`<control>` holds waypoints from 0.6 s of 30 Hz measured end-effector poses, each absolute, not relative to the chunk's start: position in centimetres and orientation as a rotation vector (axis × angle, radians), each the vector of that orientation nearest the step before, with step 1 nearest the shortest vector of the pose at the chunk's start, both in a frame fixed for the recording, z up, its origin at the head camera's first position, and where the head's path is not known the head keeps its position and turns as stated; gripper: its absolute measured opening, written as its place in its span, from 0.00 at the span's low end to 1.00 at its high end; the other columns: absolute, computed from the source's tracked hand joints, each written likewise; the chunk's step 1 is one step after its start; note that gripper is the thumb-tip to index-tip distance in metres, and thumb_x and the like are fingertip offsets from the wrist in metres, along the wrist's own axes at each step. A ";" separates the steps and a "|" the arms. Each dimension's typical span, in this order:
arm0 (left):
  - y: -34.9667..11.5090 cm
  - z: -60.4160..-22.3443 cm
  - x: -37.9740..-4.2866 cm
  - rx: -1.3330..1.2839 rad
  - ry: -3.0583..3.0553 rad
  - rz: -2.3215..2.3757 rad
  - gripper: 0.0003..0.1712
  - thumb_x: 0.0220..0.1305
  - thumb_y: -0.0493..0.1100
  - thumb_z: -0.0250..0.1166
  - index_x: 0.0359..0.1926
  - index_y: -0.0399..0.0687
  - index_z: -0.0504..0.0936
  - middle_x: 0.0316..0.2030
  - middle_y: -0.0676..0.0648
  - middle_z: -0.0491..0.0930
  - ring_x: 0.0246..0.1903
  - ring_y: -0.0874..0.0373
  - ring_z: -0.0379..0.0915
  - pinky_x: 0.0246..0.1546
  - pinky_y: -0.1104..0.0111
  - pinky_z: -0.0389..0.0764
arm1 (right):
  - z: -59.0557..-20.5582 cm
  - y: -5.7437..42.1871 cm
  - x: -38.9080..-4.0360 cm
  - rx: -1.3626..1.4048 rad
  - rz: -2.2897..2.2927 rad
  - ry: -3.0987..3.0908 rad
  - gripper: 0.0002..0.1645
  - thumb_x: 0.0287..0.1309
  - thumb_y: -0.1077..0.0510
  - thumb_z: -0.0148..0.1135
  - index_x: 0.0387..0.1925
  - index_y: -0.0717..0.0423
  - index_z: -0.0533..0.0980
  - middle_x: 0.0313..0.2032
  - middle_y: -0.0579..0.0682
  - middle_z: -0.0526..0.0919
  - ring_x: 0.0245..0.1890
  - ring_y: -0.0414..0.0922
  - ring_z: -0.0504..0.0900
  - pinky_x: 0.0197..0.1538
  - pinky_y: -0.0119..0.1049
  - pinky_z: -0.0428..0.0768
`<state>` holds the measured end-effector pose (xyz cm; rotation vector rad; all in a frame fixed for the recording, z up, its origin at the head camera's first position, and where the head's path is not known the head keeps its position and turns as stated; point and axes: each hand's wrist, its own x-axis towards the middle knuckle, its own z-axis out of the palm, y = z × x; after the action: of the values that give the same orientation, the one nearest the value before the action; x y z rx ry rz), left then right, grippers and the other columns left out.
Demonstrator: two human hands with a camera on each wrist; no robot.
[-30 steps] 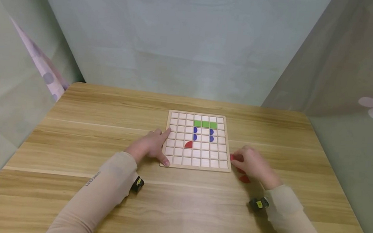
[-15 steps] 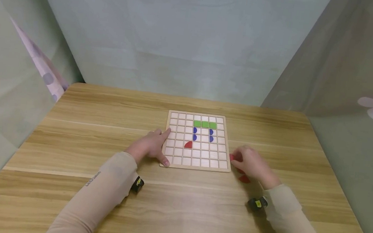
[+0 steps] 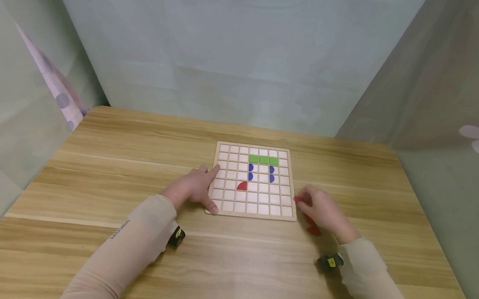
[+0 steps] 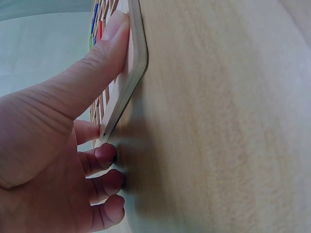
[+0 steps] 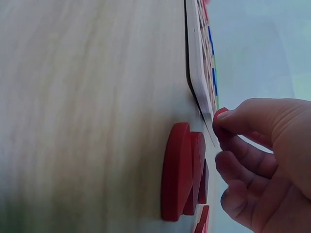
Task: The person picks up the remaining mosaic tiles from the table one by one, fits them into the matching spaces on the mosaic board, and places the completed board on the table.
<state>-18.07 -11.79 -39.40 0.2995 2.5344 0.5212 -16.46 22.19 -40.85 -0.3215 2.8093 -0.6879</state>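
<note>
A wooden grid board [image 3: 250, 215] lies flat on the table. It carries a row of green squares [image 3: 263, 160], several blue half-circles [image 3: 250, 176] and a red quarter-circle [image 3: 242, 186]. My left hand [image 3: 196, 186] is spread at the board's left side, thumb on its near left corner and index finger on the left rim; in the left wrist view the other fingers [image 4: 111, 182] rest beside the board. Just off the right rim, my right hand [image 3: 322, 210] pinches a red piece [image 5: 221, 127] between thumb and fingers. Below it lie loose red quarter-circle pieces [image 5: 176, 174], partly hidden by the hand in the head view.
The wood-grain table [image 3: 227, 273] extends around the board on all sides. A pale cloth [image 3: 230, 62] hangs behind its far edge, with more cloth at the left and right. A black wrist camera [image 3: 330, 262] sits under the right cuff, another [image 3: 176, 236] by the left one.
The red piece in my right fingers has turned and shifted slightly up along the board's right rim. My left hand and the pieces on the board have stayed put.
</note>
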 end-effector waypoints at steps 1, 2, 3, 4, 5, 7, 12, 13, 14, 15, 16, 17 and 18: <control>-11.8 -39.4 -18.1 0.300 2.535 0.520 0.77 0.31 0.60 0.79 0.75 0.49 0.38 0.67 0.33 0.53 0.65 0.35 0.53 0.65 0.45 0.62 | -40.8 22.2 -16.5 -0.318 -0.700 2.809 0.10 0.59 0.59 0.61 0.43 0.52 0.76 0.39 0.51 0.81 0.38 0.46 0.77 0.48 0.45 0.80; -11.8 -39.4 -18.1 0.300 2.535 0.519 0.77 0.31 0.60 0.79 0.75 0.49 0.38 0.67 0.33 0.53 0.65 0.35 0.53 0.65 0.45 0.62 | -40.8 22.1 -16.5 -0.314 -0.713 2.808 0.10 0.59 0.58 0.61 0.43 0.52 0.76 0.40 0.50 0.81 0.39 0.46 0.77 0.49 0.46 0.80; -11.8 -39.4 -18.1 0.301 2.536 0.518 0.77 0.32 0.60 0.79 0.75 0.48 0.38 0.67 0.33 0.53 0.65 0.35 0.53 0.65 0.45 0.61 | -40.8 22.1 -16.5 -0.308 -0.726 2.807 0.09 0.59 0.58 0.61 0.43 0.51 0.76 0.41 0.50 0.81 0.40 0.46 0.77 0.50 0.46 0.79; -11.8 -39.4 -18.1 0.301 2.536 0.519 0.77 0.32 0.60 0.79 0.75 0.48 0.38 0.67 0.33 0.53 0.65 0.35 0.53 0.65 0.45 0.61 | -40.7 22.0 -16.5 -0.296 -0.737 2.806 0.09 0.59 0.58 0.61 0.42 0.50 0.77 0.41 0.49 0.81 0.40 0.46 0.77 0.51 0.47 0.79; -11.8 -39.4 -18.1 0.302 2.536 0.518 0.77 0.32 0.60 0.79 0.75 0.48 0.38 0.67 0.33 0.53 0.65 0.35 0.53 0.65 0.45 0.61 | -40.7 21.9 -16.6 -0.296 -0.746 2.807 0.08 0.59 0.57 0.61 0.42 0.49 0.77 0.41 0.49 0.81 0.41 0.46 0.76 0.52 0.47 0.79; -11.8 -39.4 -18.1 0.304 2.538 0.517 0.77 0.32 0.59 0.79 0.75 0.48 0.38 0.67 0.32 0.53 0.65 0.35 0.53 0.65 0.45 0.61 | -40.7 21.8 -16.6 -0.303 -0.761 2.812 0.08 0.59 0.58 0.61 0.42 0.50 0.77 0.42 0.50 0.81 0.41 0.47 0.76 0.51 0.47 0.79; -11.8 -39.4 -18.1 0.305 2.540 0.517 0.77 0.32 0.60 0.79 0.75 0.48 0.38 0.67 0.32 0.53 0.66 0.35 0.53 0.65 0.45 0.61 | -40.7 21.4 -16.5 -0.324 -0.799 2.837 0.10 0.59 0.58 0.61 0.43 0.52 0.77 0.43 0.51 0.80 0.42 0.48 0.76 0.50 0.46 0.79; -11.8 -39.4 -18.1 0.305 2.540 0.516 0.77 0.32 0.60 0.79 0.75 0.48 0.38 0.67 0.32 0.53 0.66 0.35 0.53 0.65 0.45 0.61 | -40.8 21.3 -16.5 -0.325 -0.818 2.839 0.10 0.59 0.58 0.61 0.43 0.53 0.77 0.43 0.52 0.80 0.43 0.48 0.77 0.50 0.46 0.80; -11.8 -39.4 -18.1 0.304 2.539 0.517 0.77 0.32 0.60 0.79 0.75 0.48 0.38 0.67 0.32 0.53 0.66 0.35 0.53 0.65 0.45 0.61 | -40.8 21.2 -16.5 -0.333 -0.839 2.839 0.10 0.59 0.59 0.61 0.43 0.53 0.77 0.43 0.52 0.80 0.43 0.48 0.77 0.51 0.47 0.80; -11.8 -39.4 -18.1 0.303 2.538 0.518 0.77 0.32 0.60 0.79 0.75 0.48 0.38 0.67 0.32 0.53 0.66 0.35 0.53 0.65 0.45 0.61 | -40.8 21.2 -16.5 -0.338 -0.866 2.837 0.10 0.59 0.59 0.61 0.43 0.54 0.77 0.43 0.52 0.80 0.44 0.49 0.78 0.51 0.47 0.80; -11.8 -39.4 -18.1 0.302 2.537 0.518 0.77 0.31 0.60 0.79 0.75 0.48 0.38 0.67 0.33 0.53 0.66 0.35 0.53 0.65 0.45 0.61 | -40.8 21.1 -16.5 -0.348 -0.889 2.836 0.09 0.59 0.60 0.61 0.43 0.54 0.77 0.43 0.53 0.80 0.44 0.49 0.78 0.51 0.47 0.80; -11.8 -39.4 -18.1 0.301 2.536 0.518 0.77 0.31 0.60 0.79 0.75 0.49 0.38 0.67 0.33 0.53 0.66 0.35 0.53 0.65 0.45 0.61 | -40.9 21.1 -16.5 -0.352 -0.915 2.834 0.09 0.59 0.61 0.61 0.42 0.55 0.77 0.43 0.53 0.79 0.45 0.50 0.79 0.51 0.48 0.80; -11.8 -39.4 -18.1 0.300 2.536 0.519 0.77 0.31 0.60 0.79 0.75 0.49 0.38 0.67 0.33 0.53 0.66 0.35 0.53 0.65 0.45 0.61 | -40.9 21.0 -16.5 -0.358 -0.937 2.834 0.08 0.59 0.61 0.61 0.41 0.55 0.77 0.43 0.53 0.79 0.45 0.50 0.79 0.51 0.48 0.80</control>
<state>-18.10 -11.78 -39.44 0.2999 2.5357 0.5190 -16.46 21.01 -40.91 -0.3580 2.8336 -0.9369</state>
